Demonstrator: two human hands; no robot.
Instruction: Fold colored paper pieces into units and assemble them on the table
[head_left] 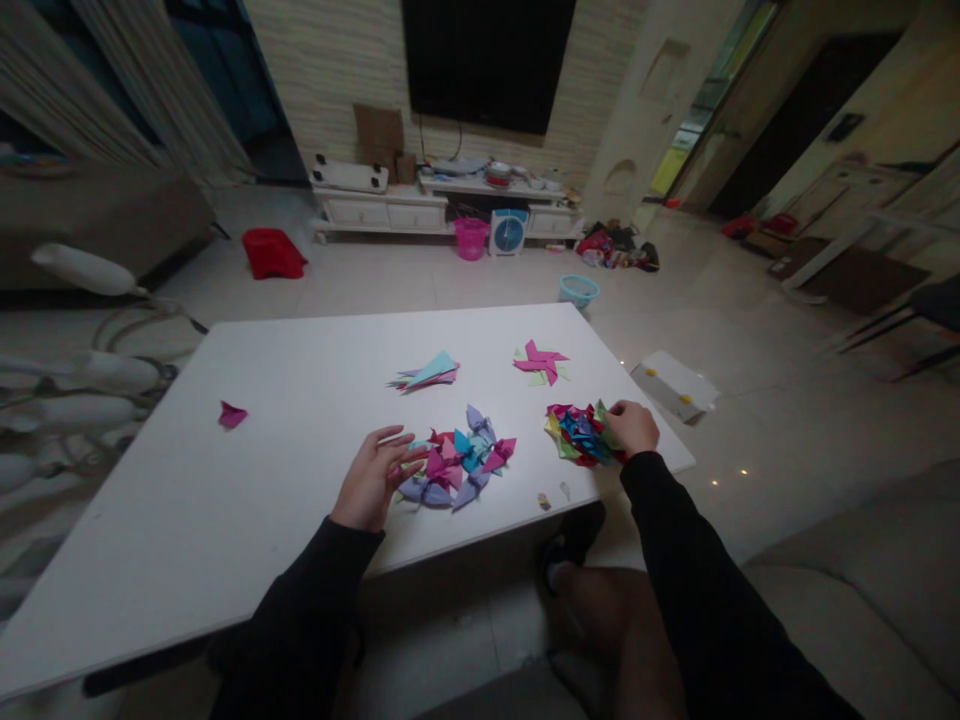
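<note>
My left hand [376,476] hovers at the left edge of a loose pile of folded paper pieces [444,464] in purple, pink and teal, its fingers spread and holding nothing. At the right, my right hand [634,427] has its fingers pinched on a green folded paper piece [603,413] at the side of a second, tighter pile of folded paper [577,432] in blue, red, yellow and green. The fingers partly cover that piece. Behind the piles lie a pink and green paper pinwheel [541,362] and a stack of pointed folded papers [431,372].
One magenta folded paper [232,415] rests on the left of the white table [315,385]. Two small stickers [544,501] are near its front edge. A white box [675,386] and a blue basket [578,290] stand on the floor beyond the table's right side.
</note>
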